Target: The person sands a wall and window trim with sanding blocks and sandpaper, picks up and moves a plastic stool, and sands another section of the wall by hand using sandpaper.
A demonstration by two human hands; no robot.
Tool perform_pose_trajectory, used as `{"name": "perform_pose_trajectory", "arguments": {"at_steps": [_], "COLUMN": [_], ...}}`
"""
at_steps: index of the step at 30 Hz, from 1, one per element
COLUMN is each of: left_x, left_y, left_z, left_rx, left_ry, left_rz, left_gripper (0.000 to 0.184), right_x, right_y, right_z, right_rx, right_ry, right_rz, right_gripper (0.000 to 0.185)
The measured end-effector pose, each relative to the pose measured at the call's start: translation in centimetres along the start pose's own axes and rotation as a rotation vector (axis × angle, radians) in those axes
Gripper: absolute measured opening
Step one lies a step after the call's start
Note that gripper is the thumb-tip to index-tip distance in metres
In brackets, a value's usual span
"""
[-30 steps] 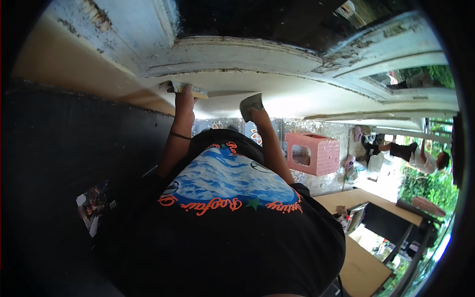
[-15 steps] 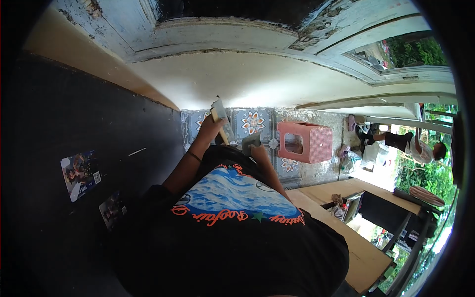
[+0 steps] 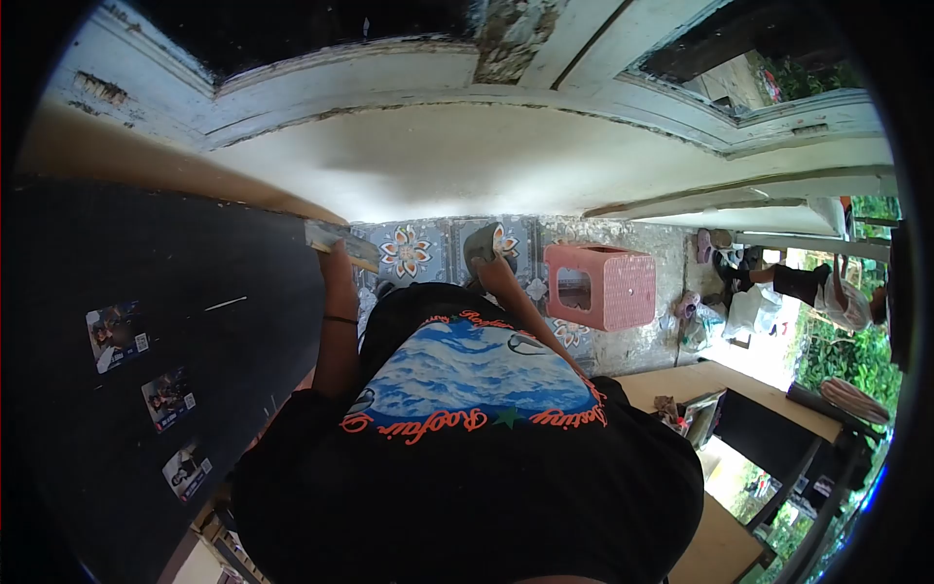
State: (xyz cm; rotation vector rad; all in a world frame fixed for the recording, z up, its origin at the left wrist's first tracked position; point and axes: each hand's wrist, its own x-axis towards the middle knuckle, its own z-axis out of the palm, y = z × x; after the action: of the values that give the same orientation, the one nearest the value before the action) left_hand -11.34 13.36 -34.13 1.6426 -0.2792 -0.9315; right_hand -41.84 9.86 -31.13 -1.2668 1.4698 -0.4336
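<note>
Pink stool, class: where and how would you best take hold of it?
I'd grip the pink stool by two opposite edges of its seat, coming from the seat's side. The seat faces the right of the view, flat and broad; the leg side has a wide opening, offering less to hold.

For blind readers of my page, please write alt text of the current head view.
A person's left hand holds a flat, wood-edged tool near a dark surface, while the right hand holds a curved grey tool; patterned floor tiles and a pink plastic stool show beyond.
</note>
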Motion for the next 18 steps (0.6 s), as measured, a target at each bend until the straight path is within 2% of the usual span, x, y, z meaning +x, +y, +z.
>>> {"name": "perform_pose_trajectory", "arguments": {"at_steps": [1,3,4,6,7,8,9,11,12,14,15,17,18], "left_x": [-0.3,-1.2,-3.4,-4.8,-4.9,-3.9,-5.8,-4.9,-5.6,-6.9,-7.2,-7.0,-7.0], "left_y": [0.0,1.0,3.7,6.3,6.7,5.9,8.2,8.6,9.6,11.2,11.3,11.7,12.1], "left_z": [1.7,4.7,7.5,12.2,14.0,15.6,18.1,20.8,22.3,24.9,25.6,26.1,25.9], "left_rx": [-0.007,-0.126,-0.202,-0.12,-0.037,-0.092,-0.103,-0.074,-0.069,-0.113,-0.106,-0.18,-0.177], "left_ry": [0.003,0.187,0.209,0.19,0.171,0.14,0.084,-0.065,-0.073,-0.139,-0.14,-0.155,-0.173], "left_rz": [0.004,-0.018,-0.043,-0.024,-0.018,0.035,0.117,0.176,0.185,0.096,0.1,0.062,0.041], "left_gripper": [0.04,0.037,0.041,0.046,0.05,0.052,0.054,0.054,0.054,0.054,0.054,0.053,0.05], "right_x": [1.0,1.5,-0.8,1.1,1.5,1.6,2.7,4.5,5.4,6.7,6.1,3.8,4.9], "right_y": [1.9,4.4,-0.5,2.6,4.1,4.7,6.3,9.8,10.1,10.5,8.5,1.0,1.0], "right_z": [-1.7,-5.4,-9.0,-12.8,-15.0,-17.4,-19.8,-23.2,-24.1,-25.6,-26.2,-27.2,-27.2], "right_rx": [-0.004,0.143,-0.049,0.181,0.236,0.292,0.075,-0.517,-0.507,0.185,0.193,0.623,0.622], "right_ry": [-0.001,0.087,0.018,0.179,0.223,0.271,0.236,0.197,0.204,0.347,0.346,0.341,0.335], "right_rz": [-0.007,-0.091,-0.044,0.037,-0.07,-0.171,-0.005,-0.045,-0.046,0.061,0.062,0.105,0.064], "right_gripper": [0.041,0.045,0.049,0.047,0.04,0.034,0.024,0.02,0.02,0.023,0.023,0.025,0.026]}}
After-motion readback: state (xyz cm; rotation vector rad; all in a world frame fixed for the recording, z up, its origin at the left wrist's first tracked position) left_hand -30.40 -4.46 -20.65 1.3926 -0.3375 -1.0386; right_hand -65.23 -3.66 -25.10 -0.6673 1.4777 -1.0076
